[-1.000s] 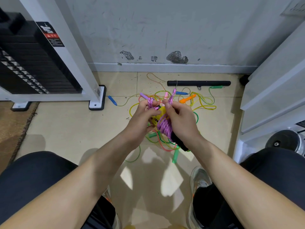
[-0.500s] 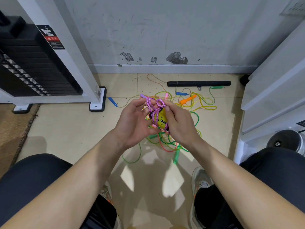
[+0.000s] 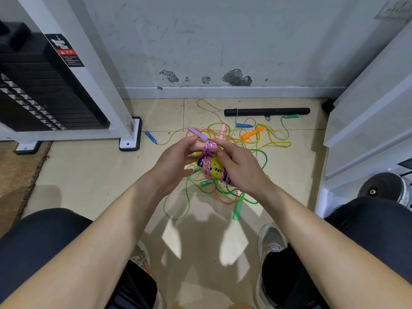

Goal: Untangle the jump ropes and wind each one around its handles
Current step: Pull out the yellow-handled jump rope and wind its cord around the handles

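The purple braided rope was held up between both hands, already wound in several turns about its yellow handle. The right hand was closed round the handle and the lower turns, with the thumb pressed on the yellow face. The left hand was curled, and a short loop at the top of the bundle was pinched by it, just beside the right forefinger. Whether the rope's end had been passed through that loop could not be told, and the second handle was hidden.

The likeliest failure was judged to be the top turns springing loose, should the loop be released before it was tucked or pulled snug. The turns were laid unevenly and crossed one another, so some could be slid off the handle's end by a careless tug.

The tangle of thin ropes lay on the floor directly beneath and beyond the hands. If the bundle were dropped there, it could be caught up in them again.
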